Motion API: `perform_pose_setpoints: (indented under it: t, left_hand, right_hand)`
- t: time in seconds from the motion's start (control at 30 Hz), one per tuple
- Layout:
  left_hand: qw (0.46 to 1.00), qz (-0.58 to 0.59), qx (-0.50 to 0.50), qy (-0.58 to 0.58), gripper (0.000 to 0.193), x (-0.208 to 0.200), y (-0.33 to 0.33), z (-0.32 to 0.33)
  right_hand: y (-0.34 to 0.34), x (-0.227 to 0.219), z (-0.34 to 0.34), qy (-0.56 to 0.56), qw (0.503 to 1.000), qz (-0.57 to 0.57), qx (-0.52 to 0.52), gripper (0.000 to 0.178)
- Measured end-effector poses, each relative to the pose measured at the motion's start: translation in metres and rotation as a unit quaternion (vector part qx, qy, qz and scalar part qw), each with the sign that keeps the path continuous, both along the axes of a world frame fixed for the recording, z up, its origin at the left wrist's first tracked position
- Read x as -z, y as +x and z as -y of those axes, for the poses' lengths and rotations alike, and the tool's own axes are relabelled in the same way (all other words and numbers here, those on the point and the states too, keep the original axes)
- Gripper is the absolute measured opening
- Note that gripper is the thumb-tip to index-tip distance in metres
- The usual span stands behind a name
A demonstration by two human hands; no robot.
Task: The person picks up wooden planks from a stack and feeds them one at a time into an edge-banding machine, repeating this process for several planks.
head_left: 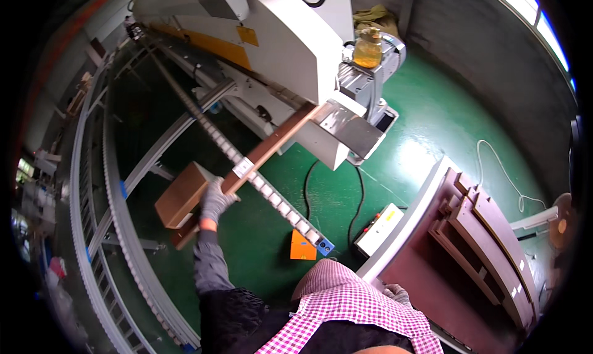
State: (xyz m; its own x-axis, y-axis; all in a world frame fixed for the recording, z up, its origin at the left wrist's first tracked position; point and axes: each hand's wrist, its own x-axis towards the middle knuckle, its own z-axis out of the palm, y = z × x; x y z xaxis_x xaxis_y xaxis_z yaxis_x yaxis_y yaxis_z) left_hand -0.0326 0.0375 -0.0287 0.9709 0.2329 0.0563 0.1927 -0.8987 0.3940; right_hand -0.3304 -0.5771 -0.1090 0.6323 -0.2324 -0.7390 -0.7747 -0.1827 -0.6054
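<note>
- Head view, left grip [216,201]: a hand in a grey glove, closed on the board near its lower end.
- Board [272,145]: long, narrow and brown; it slants across the rail, its upper end at the machine and its lower end past the left grip. A white label [243,167] lies on it where it crosses the rail.
- Rail [281,203]: a straight row of pale rollers ending in a blue cap.
- Block [184,195]: brown, just left of the left grip.
- Right grip [396,292]: gloved, at the table's near edge beside the apron [355,298]; partly hidden, so whether it is open or closed cannot be told.
- Table [420,267]: dark red with a pale rim, bearing stacked curved panels [488,243].
- Machine [290,45]: white, beyond the rail; a jar [368,48] of yellow liquid stands at its right.
- Floor [426,113]: green; on it, near the rail's capped end, an orange box [302,245] and a white case [378,229].
</note>
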Motion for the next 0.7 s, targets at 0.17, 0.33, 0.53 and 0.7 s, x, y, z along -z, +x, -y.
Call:
perform_pose_setpoints:
  t: [0.17,0.33,0.53,0.7]
  left_hand:
    - [0.996,-0.009,-0.088,-0.018,0.072,-0.024,-0.165,0.085]
    - [0.999,0.031,0.023,0.022,0.053,-0.08,-0.235,0.176]
    - [0.917,0.145,0.371,0.033,0.053,-0.12,-0.2,0.349]
    - [0.803,0.065,0.589,0.069,0.068,-0.108,-0.197,0.497]
  right_hand:
    - [0.039,-0.027,-0.005,0.085,0.989,0.101,-0.069,0.025]
    - [0.059,-0.089,-0.014,0.213,0.94,0.236,-0.122,0.047]
    - [0.021,-0.152,0.026,0.393,0.844,0.366,-0.02,0.068]
    - [-0.052,-0.133,0.088,0.395,0.77,0.383,0.322,0.041]
